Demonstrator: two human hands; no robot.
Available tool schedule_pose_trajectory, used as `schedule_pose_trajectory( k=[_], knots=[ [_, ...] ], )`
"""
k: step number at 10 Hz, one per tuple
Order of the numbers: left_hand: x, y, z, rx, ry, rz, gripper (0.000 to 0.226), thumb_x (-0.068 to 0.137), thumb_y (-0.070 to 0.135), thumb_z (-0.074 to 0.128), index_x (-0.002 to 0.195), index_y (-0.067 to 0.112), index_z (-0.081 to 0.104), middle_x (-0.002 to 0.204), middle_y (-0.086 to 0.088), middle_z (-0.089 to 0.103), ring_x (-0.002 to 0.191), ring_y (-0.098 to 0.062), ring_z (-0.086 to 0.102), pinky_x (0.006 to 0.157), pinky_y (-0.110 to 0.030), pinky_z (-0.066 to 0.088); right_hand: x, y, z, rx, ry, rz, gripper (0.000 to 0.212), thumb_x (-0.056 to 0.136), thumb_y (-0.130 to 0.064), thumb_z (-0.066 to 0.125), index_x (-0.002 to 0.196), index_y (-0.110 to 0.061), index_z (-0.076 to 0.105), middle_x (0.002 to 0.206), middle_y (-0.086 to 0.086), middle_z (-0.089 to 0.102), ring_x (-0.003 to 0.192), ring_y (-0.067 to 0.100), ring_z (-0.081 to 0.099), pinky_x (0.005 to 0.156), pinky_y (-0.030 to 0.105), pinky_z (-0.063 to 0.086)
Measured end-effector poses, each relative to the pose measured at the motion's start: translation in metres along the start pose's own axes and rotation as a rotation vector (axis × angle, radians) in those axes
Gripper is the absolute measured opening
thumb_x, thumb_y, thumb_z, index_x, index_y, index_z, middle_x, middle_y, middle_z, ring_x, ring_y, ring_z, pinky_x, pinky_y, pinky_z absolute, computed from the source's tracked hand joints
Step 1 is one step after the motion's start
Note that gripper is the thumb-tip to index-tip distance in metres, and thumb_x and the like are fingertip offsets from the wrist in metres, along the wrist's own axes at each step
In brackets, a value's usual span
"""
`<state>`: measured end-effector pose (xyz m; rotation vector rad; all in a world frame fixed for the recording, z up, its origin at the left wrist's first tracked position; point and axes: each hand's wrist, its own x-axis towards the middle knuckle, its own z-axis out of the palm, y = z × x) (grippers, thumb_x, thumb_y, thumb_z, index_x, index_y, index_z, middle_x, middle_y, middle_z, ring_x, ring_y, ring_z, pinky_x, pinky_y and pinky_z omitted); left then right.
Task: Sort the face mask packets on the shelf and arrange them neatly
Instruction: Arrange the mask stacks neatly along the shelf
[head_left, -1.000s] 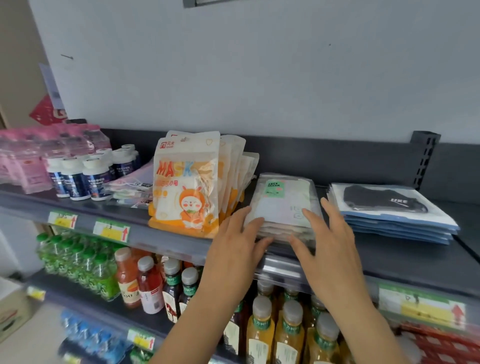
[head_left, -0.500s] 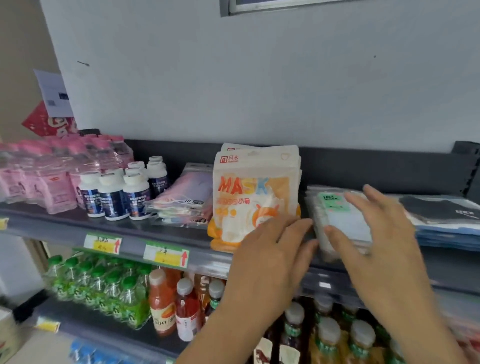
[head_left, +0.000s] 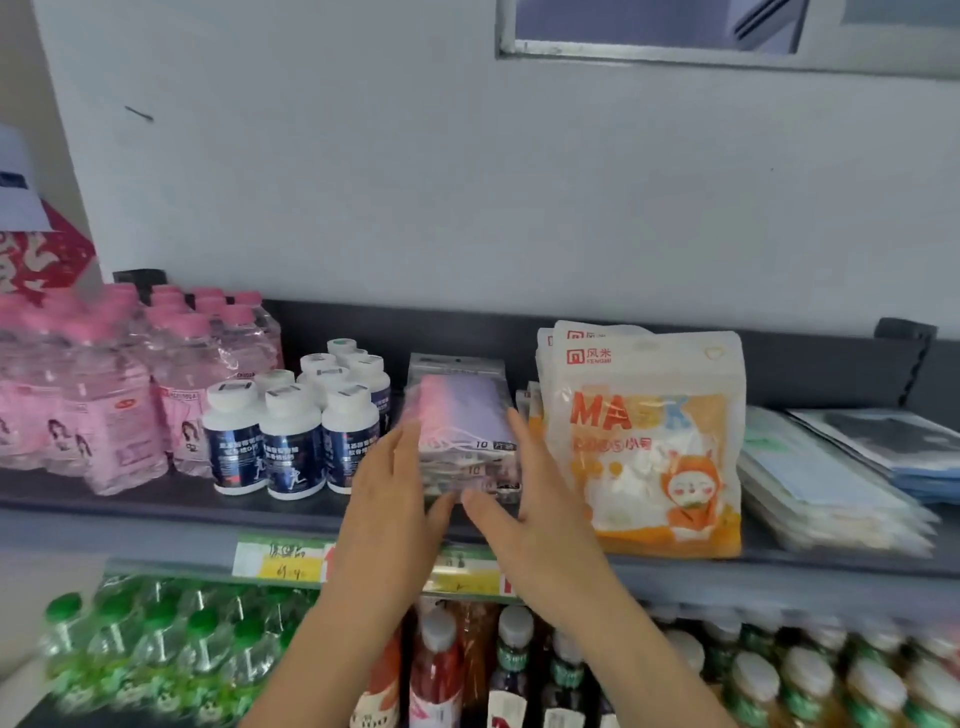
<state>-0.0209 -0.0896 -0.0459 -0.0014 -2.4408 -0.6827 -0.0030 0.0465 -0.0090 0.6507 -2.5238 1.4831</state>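
Left hand (head_left: 387, 499): was flat and wide, fingers straight, pressed along the left side of the stack of pink-and-lilac mask packets (head_left: 462, 431), with the thumb at the stack's front edge.
Right hand (head_left: 524, 519): was flat too, fingers straight up the stack's right side and thumb at the front. It gripped nothing and only squeezed the pile against the other palm.
Pink-and-lilac stack: lay flat on the top shelf (head_left: 156, 499), between the white-capped supplement bottles (head_left: 291, 431) and the orange MASK pouches (head_left: 649, 441). The packets were thin rectangles of glossy clear film over soft pleated masks. The lower ones poked out a little at the front right.
Orange MASK pouches: stood upright just beside the right hand. They were stiff printed plastic with a cartoon face on the front, ranked one behind another with fairly even edges.
Clear flat packets (head_left: 821, 478): were piled to the right of the pouches, slippery film over pale blue masks, with the edges fanned out toward the front.
Dark mask packets (head_left: 893, 441): lay in a flat pile at the far right, too blurred to tell more.
Done, as it appeared: the four kinds sat each in its own group, side by side along the shelf.
Left, as it appeared: the pink-and-lilac pile was being squared and was not yet flush. The fanned clear packets looked the least tidy and probably needed the same squaring.
Handling: the film looked slick, so a loose pile would likely slide unless pressed from both sides.
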Motion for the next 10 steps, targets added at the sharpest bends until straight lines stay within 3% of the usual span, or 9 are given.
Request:
schedule_pose_trajectory(
  k=[1, 2, 3, 5, 6, 7, 8, 9, 10],
  knots=[
    [0.005, -0.010, 0.005, 0.014, -0.066, 0.034, 0.066, 0.090, 0.027, 0.058, 0.146, 0.014, 0.025, 0.152, -0.006, 0.022, 0.141, -0.023, 0.020, 0.114, -0.029, 0.016, 0.021, 0.003, 0.017, 0.016, 0.068, 0.041, 0.076, 0.093, -0.025, 0.054, 0.150, -0.031, 0.004, 0.156, -0.019, 0.003, 0.142, 0.000, 0.006, 0.117, 0.026, 0.013],
    [0.011, -0.019, 0.008, -0.005, -0.082, 0.039, 0.058, 0.091, 0.023, 0.058, 0.143, 0.017, 0.034, 0.152, -0.006, 0.024, 0.140, -0.024, 0.022, 0.113, -0.031, 0.020, 0.033, 0.008, 0.025, 0.005, 0.136, 0.049, 0.074, 0.090, -0.019, 0.057, 0.147, -0.029, 0.012, 0.145, -0.020, 0.021, 0.132, -0.003, 0.019, 0.104, 0.007, 0.019],
    [0.017, -0.026, 0.008, -0.021, -0.083, 0.041, 0.056, 0.090, 0.015, 0.057, 0.142, 0.023, 0.036, 0.152, -0.004, 0.025, 0.139, -0.023, 0.024, 0.111, -0.032, 0.025, 0.038, 0.014, 0.029, -0.032, 0.160, 0.062, 0.073, 0.087, -0.016, 0.061, 0.145, -0.029, 0.018, 0.134, -0.020, 0.027, 0.127, -0.002, 0.025, 0.102, 0.007, 0.023],
    [0.026, -0.032, 0.002, -0.034, -0.034, 0.073, 0.063, 0.079, -0.009, 0.054, 0.134, 0.020, 0.047, 0.147, -0.002, 0.034, 0.133, -0.021, 0.035, 0.100, -0.030, 0.037, 0.037, 0.018, 0.033, -0.080, 0.179, 0.075, 0.077, 0.085, -0.026, 0.061, 0.147, -0.027, 0.016, 0.147, -0.014, 0.025, 0.138, 0.007, 0.022, 0.115, 0.033, 0.022],
    [0.026, -0.035, 0.001, 0.015, -0.019, 0.073, 0.064, 0.078, -0.009, 0.056, 0.134, 0.020, 0.049, 0.146, -0.001, 0.037, 0.132, -0.022, 0.038, 0.093, -0.034, 0.044, 0.032, 0.015, 0.031, -0.076, 0.179, 0.069, 0.077, 0.087, -0.027, 0.060, 0.148, -0.028, 0.012, 0.153, -0.012, 0.019, 0.140, 0.006, 0.017, 0.117, 0.036, 0.021],
    [0.022, -0.030, -0.002, 0.099, -0.010, 0.069, 0.062, 0.080, 0.000, 0.061, 0.135, 0.024, 0.047, 0.146, 0.004, 0.038, 0.131, -0.020, 0.037, 0.084, -0.033, 0.049, 0.024, 0.012, 0.025, -0.070, 0.168, 0.047, 0.074, 0.091, -0.028, 0.057, 0.148, -0.031, 0.012, 0.153, -0.019, 0.015, 0.139, -0.001, 0.015, 0.115, 0.024, 0.017],
    [0.018, -0.018, -0.008, 0.179, 0.011, 0.107, 0.055, 0.072, 0.012, 0.077, 0.123, 0.018, 0.060, 0.131, -0.001, 0.055, 0.119, -0.025, 0.052, 0.072, -0.038, 0.054, 0.015, 0.011, 0.016, -0.068, 0.145, 0.021, 0.066, 0.093, -0.029, 0.055, 0.146, -0.034, 0.017, 0.151, -0.021, 0.020, 0.135, -0.006, 0.019, 0.113, 0.020, 0.019],
    [0.012, -0.009, -0.004, 0.221, 0.028, 0.175, 0.051, 0.060, 0.010, 0.085, 0.108, 0.011, 0.069, 0.110, -0.008, 0.067, 0.097, -0.032, 0.064, 0.059, -0.038, 0.056, 0.008, 0.017, 0.007, -0.127, 0.118, 0.011, 0.060, 0.094, -0.029, 0.052, 0.146, -0.031, 0.022, 0.148, -0.019, 0.025, 0.130, -0.007, 0.022, 0.108, 0.015, 0.019],
    [0.005, 0.005, -0.005, 0.238, 0.053, 0.214, 0.046, 0.061, 0.007, 0.084, 0.105, 0.010, 0.070, 0.106, -0.009, 0.069, 0.091, -0.033, 0.065, 0.054, -0.037, 0.055, -0.001, 0.024, -0.009, -0.200, 0.107, -0.020, 0.057, 0.095, -0.028, 0.051, 0.146, -0.030, 0.024, 0.148, -0.016, 0.027, 0.134, -0.002, 0.023, 0.110, 0.018, 0.021]
  ],
)
